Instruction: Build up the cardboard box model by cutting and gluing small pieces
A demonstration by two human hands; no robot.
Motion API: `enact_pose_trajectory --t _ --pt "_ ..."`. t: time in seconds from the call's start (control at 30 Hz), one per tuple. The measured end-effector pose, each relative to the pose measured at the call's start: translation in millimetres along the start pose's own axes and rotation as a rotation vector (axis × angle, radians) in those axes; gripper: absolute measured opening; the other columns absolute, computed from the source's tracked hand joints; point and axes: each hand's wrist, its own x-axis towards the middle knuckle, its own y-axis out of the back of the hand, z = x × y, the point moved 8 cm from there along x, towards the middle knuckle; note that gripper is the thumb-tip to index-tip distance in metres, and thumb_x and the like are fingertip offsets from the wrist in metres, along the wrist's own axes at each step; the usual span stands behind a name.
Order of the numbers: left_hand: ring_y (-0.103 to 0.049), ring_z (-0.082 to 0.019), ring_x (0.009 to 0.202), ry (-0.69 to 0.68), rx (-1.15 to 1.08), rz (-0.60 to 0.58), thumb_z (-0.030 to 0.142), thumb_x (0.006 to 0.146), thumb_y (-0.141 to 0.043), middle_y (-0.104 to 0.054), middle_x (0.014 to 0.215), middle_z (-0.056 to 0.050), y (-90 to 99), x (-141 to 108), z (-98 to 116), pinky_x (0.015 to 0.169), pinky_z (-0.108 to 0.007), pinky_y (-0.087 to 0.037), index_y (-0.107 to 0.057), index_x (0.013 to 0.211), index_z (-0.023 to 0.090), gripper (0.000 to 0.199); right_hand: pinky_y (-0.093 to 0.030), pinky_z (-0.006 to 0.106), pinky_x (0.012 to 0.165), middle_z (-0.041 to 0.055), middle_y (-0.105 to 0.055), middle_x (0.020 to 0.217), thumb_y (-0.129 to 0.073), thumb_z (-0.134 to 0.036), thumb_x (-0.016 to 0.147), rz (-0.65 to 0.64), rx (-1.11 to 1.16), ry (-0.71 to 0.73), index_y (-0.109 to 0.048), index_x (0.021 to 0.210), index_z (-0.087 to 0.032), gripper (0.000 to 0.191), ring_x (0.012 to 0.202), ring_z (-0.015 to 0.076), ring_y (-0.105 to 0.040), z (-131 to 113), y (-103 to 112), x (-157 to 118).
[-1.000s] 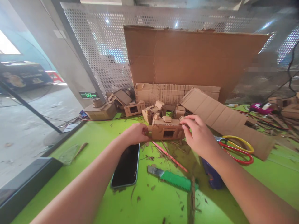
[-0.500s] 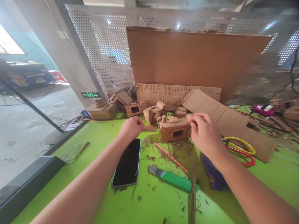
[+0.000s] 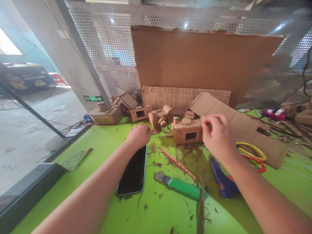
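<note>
1. One cardboard camera model (image 3: 187, 131) in hand; about four more models stand left of it, with one phone (image 3: 133, 171), one green knife (image 3: 181, 187) and one pair of scissors (image 3: 251, 154) nearby.
2. My right hand (image 3: 216, 136) pinches the model's right end; my left hand (image 3: 139, 135), curled, nips a cardboard scrap (image 3: 152, 131) left of it.
3. Green worktop (image 3: 102, 146), scrap-littered; perforated metal screen (image 3: 107, 48) behind.

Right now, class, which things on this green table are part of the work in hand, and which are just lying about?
In hand:
- cardboard model, gripped by the right hand
- small cardboard piece, at the left hand

Lying about:
- phone
- green knife
- scissors
- blue glue gun
- red pencil
</note>
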Motion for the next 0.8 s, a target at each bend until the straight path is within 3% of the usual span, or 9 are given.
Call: enact_pose_trajectory --t 0.13,0.23,0.33,0.4,0.53,0.67,0.8 --pt "-0.067 -0.040 0.114 0.063 0.046 0.050 0.020 0.084 -0.060 -0.068 0.119 -0.022 8.2 -3.8 -0.4 0.097 -0.050 -0.053 -0.071 0.122 0.014 0.039 -0.053 0.050 0.100 0.0145 -0.058 0.106 -0.060 -0.019 0.094 0.115 0.015 -0.015 -0.062 0.097 -0.021 0.004 0.109 0.0315 -0.060 6.4 15.1 5.1" --pt "-0.059 -0.045 0.126 0.037 0.032 0.107 0.023 0.088 -0.057 -0.064 0.127 -0.025 18.7 -7.0 11.9 0.104 -0.060 -0.048 -0.070 0.123 0.010 0.039 -0.053 0.047 0.099 0.0146 -0.060 0.106 -0.059 -0.020 0.095 0.143 0.025 -0.030 -0.062 0.101 -0.021 0.007 0.109 0.0299 -0.059 7.4 21.4 6.6" --pt "-0.063 -0.032 0.126 -0.191 -0.050 0.029 0.028 0.097 -0.050 -0.071 0.127 -0.016 15.3 -12.2 42.7 0.112 -0.046 -0.047 -0.075 0.117 0.015 0.034 -0.054 0.046 0.097 0.0145 -0.061 0.106 -0.059 -0.020 0.095 0.123 0.012 -0.045 -0.063 0.101 -0.021 0.007 0.108 0.0297 -0.059 7.7 19.4 5.9" --pt "-0.062 -0.025 0.131 -0.376 -0.104 -0.072 0.028 0.100 -0.048 -0.071 0.136 -0.009 5.9 -20.5 63.8 0.116 -0.035 -0.045 -0.074 0.125 0.020 0.037 -0.054 0.048 0.098 0.0145 -0.060 0.107 -0.060 -0.020 0.095 0.097 -0.005 -0.042 -0.064 0.100 -0.021 0.006 0.109 0.0308 -0.059 7.1 15.1 4.6" --pt "-0.061 -0.026 0.136 -0.538 -0.154 -0.197 0.027 0.100 -0.048 -0.063 0.150 -0.011 -10.8 -34.0 80.8 0.117 -0.037 -0.045 -0.072 0.132 0.018 0.041 -0.053 0.052 0.099 0.0149 -0.057 0.107 -0.061 -0.020 0.094 0.045 -0.030 -0.015 -0.067 0.098 -0.021 0.007 0.113 0.0336 -0.060 4.6 7.5 2.3" --pt "-0.069 -0.027 0.122 -0.506 -0.189 -0.194 0.026 0.098 -0.050 -0.074 0.132 -0.011 -10.9 -32.0 79.6 0.110 -0.038 -0.049 -0.079 0.114 0.019 0.035 -0.056 0.052 0.096 0.0143 -0.055 0.109 -0.063 -0.022 0.094 0.045 0.025 -0.023 -0.069 0.099 -0.021 0.008 0.109 0.0319 -0.062 3.7 6.6 0.1" --pt "-0.073 -0.028 0.096 -0.314 -0.215 -0.124 0.031 0.090 -0.060 -0.080 0.100 -0.011 0.0 -19.3 64.0 0.091 -0.039 -0.055 -0.079 0.087 0.020 0.023 -0.062 0.044 0.085 0.0153 -0.051 0.117 -0.064 -0.025 0.095 0.004 0.114 -0.047 -0.071 0.103 -0.019 0.012 0.104 0.0278 -0.064 0.7 0.3 -3.5"
